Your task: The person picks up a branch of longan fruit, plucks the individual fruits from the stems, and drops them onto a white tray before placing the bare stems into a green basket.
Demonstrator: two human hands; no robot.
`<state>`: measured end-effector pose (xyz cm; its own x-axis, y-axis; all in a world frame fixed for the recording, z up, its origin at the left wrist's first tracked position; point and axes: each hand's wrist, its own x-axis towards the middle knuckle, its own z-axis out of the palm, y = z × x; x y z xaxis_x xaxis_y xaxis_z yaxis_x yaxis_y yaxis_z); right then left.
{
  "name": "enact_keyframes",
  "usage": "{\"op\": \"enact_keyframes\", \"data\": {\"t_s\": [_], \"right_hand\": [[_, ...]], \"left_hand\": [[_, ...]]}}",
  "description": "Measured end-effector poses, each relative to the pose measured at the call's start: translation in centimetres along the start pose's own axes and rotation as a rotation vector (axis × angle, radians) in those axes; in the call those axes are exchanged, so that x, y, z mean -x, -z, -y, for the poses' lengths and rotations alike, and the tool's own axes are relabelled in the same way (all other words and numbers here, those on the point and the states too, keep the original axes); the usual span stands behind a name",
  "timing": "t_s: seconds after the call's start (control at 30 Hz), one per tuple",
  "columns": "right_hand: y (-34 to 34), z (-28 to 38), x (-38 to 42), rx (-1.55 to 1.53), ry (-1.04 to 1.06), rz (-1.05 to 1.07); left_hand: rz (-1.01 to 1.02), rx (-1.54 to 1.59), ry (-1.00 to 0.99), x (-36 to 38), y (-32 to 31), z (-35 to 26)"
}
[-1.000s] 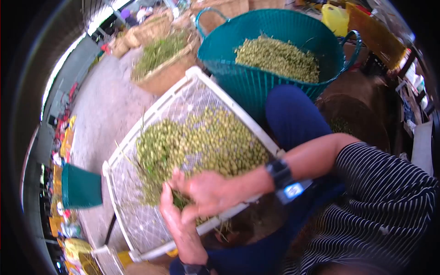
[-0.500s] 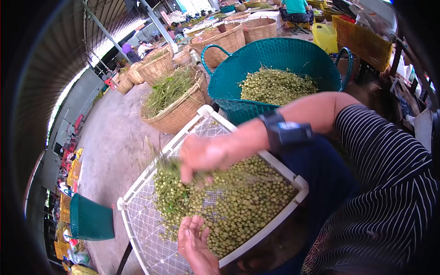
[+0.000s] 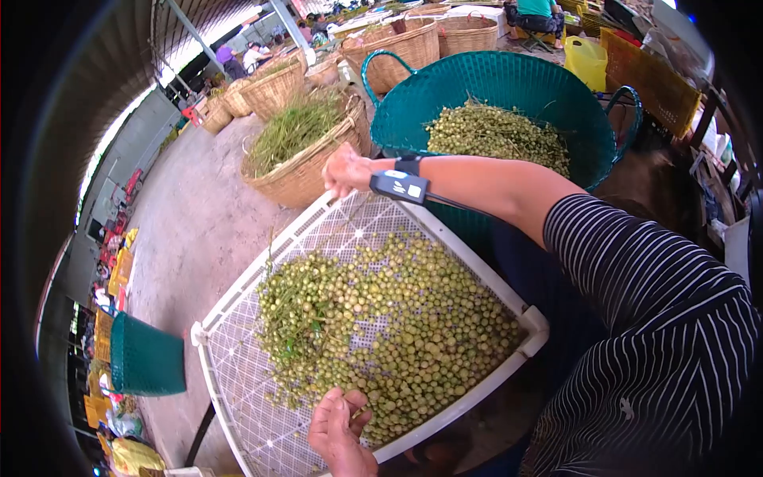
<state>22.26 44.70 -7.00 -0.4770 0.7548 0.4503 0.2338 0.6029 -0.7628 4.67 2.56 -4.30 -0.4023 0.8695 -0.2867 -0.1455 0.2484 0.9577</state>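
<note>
A white mesh tray (image 3: 238,374) holds many round green-yellow fruits (image 3: 429,342), with thin stems and a few leaves at their left side. My right hand (image 3: 346,170) is at the tray's far corner, beside a wicker basket (image 3: 298,187) of green stems (image 3: 296,131); its fingers are bent, and what they hold, if anything, is hidden. Over the near edge of the fruits is my left hand (image 3: 340,429), thumb and fingertips together; anything between them is too small to make out. A black device is strapped on my right wrist.
A large teal basket (image 3: 493,75) with fruits on stems stands behind my right arm. A teal bucket (image 3: 147,358) is at the left. Wicker baskets (image 3: 393,52), yellow crates (image 3: 648,75) and seated people (image 3: 536,16) are farther back.
My right hand has moved from over the fruits to the tray's far corner, and the stems it was sweeping along are gone from it. My left hand's fingers have closed together.
</note>
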Motion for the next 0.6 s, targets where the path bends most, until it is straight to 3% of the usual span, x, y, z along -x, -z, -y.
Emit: {"op": "enact_keyframes", "data": {"t_s": [0.03,0.07,0.1,0.17,0.2,0.27,0.3,0.33,0.4,0.6], "right_hand": [[-1.6,0.3,1.6,-0.063,-0.036,0.06],[-3.2,2.3,3.0,-0.393,-0.334,0.092],[-4.5,2.4,3.8,-0.409,-0.353,0.122],[-7.0,2.7,4.7,-0.37,0.045,0.394],[-9.0,2.4,4.5,-0.385,0.042,0.416],[-13.3,2.1,3.7,0.076,0.23,0.263],[-14.8,2.8,4.1,0.054,0.294,0.133],[-16.1,3.4,4.4,0.044,0.29,0.143],[-17.7,4.1,4.6,0.294,0.079,-0.092],[-17.7,3.1,3.9,0.425,-0.075,0.222]], "left_hand": [[-0.012,-0.049,-0.005,-0.1,0.0,0.0],[-0.026,-0.098,-0.004,0.0,-0.1,0.0],[-0.077,-0.066,-0.024,0.1,-0.5,-0.1],[-0.13,-0.029,0.015,-0.2,0.1,-0.2],[-0.155,0.003,0.027,-0.3,0.3,-0.2],[-0.23,0.025,0.007,-0.7,0.5,0.2],[-0.24,0.025,0.018,-0.8,1.0,0.3],[-0.248,0.024,0.028,-1.0,1.5,0.5],[-0.275,0.018,0.033,-1.1,2.2,0.9],[-0.303,0.011,0.042,-1.1,2.7,1.1]]}}
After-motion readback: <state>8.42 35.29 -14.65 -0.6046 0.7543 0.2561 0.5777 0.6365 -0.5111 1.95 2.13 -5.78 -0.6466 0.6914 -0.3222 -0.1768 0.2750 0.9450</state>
